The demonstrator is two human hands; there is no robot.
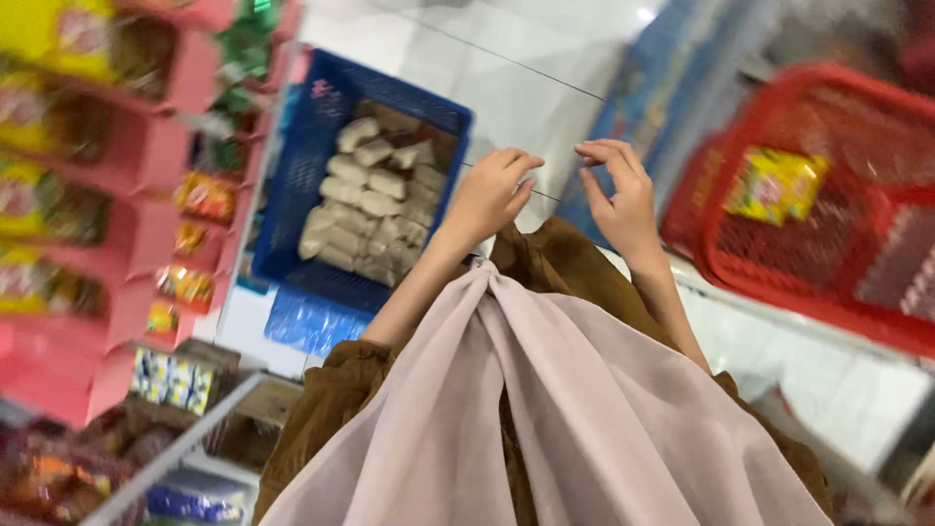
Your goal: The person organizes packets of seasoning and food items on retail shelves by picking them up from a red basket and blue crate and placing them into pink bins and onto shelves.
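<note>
Left hand (487, 195): fingers loosely curled, empty | Right hand (618, 195): fingers bent, empty | Blue basket (312, 127) of pale packets (375, 200): on floor, just left of left hand, apart | Red basket (779, 107): right.

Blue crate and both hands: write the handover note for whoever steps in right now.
Left hand: empty, fingers loosely curled, raised in front of the body beside the blue crate.
Right hand: empty, fingers bent, level with the left; the hands are close together but apart.
Blue crate: on the white tiled floor, holding pale wrapped packets piled inside.
Red basket: to the right, holding a yellow packet.
Pink shelves of snacks stand on the left.
Done: no packet is in either hand.
Left: all the packets in view lie in the crate.
</note>
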